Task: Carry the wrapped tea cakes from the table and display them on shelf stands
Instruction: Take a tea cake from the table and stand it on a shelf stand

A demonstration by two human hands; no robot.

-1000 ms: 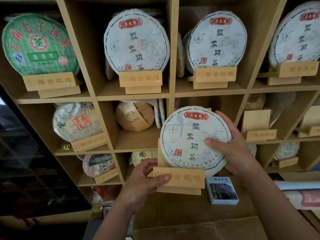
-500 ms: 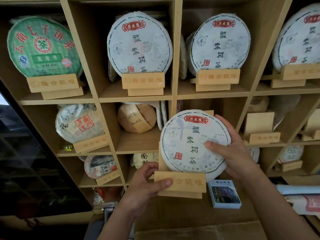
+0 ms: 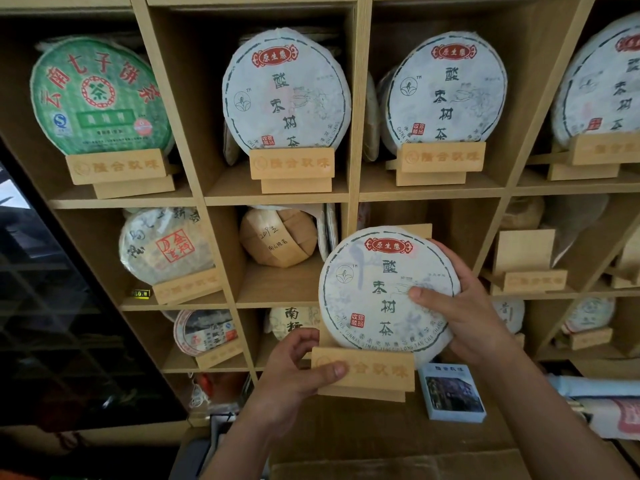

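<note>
A round tea cake in white paper (image 3: 374, 292) with a red label and black characters rests upright in a light wooden stand (image 3: 374, 370). My left hand (image 3: 294, 372) grips the stand's left end, thumb across its front. My right hand (image 3: 464, 306) holds the cake's right edge, thumb on its face. Both are held in the air in front of the middle-row cubby (image 3: 450, 216) of the wooden shelf unit (image 3: 360, 133). That cubby looks mostly bare behind the cake.
Upper cubbies hold a green cake (image 3: 100, 98) and white cakes (image 3: 285, 91) on stands. An empty stand (image 3: 530, 268) sits in the right cubby. A tan wrapped bundle (image 3: 277, 237) fills the cubby to the left. A small blue box (image 3: 452, 393) lies on brown cardboard below.
The cake and stand sit slightly lower against the shelf than before, as the view tilted up a little. Both hands keep the same grip.
</note>
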